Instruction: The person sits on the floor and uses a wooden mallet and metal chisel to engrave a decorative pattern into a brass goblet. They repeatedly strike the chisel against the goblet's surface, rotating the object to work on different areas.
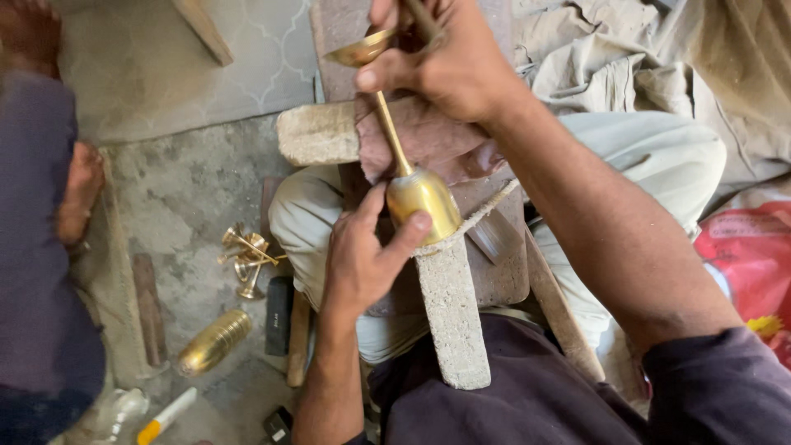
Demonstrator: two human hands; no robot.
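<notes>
Over concrete floor (pixel 181 189), hands (pixel 362 255) grip brass goblet (pixel 422 202).

Left hand (pixel 362 255) gripping; right hand (pixel 449 58) clenched, raised.

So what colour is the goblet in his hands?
Shiny gold, like brass: the goblet shows best in the head view.

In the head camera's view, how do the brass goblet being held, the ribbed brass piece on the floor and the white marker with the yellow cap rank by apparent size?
1. Brass goblet, plainly largest, though nearest the camera.
2. Ribbed brass piece and white marker: similar length; the marker is thinner, so too close to rank.
</notes>
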